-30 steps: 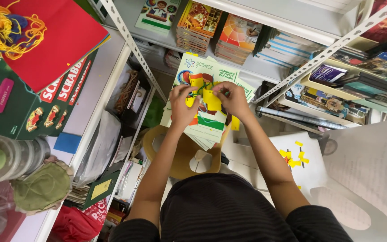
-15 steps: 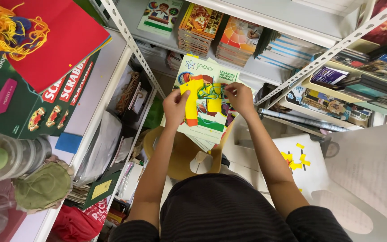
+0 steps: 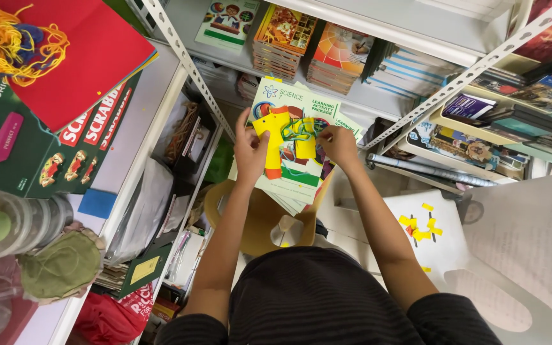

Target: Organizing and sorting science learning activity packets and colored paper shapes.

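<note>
My left hand (image 3: pixel 249 152) grips a tall yellow paper piece with orange ends (image 3: pixel 272 139). My right hand (image 3: pixel 338 144) pinches a second, shorter yellow piece (image 3: pixel 305 144). A loop of green yarn (image 3: pixel 296 130) runs between the two pieces. Both hands hover over a stack of green and white booklets (image 3: pixel 292 182), which lies on a tan plastic stool (image 3: pixel 250 220) in front of me.
Metal shelving (image 3: pixel 186 61) surrounds me with stacked books (image 3: pixel 282 38). On the left shelf are a green board game box (image 3: pixel 46 160), red paper (image 3: pixel 91 51) and yellow yarn (image 3: pixel 7 38). A white chair (image 3: pixel 442 255) at right carries yellow paper scraps (image 3: pixel 420 228).
My hands have drawn apart, spreading the bunched yellow pieces into two separate parts joined by the green yarn. The left hand shifted left.
</note>
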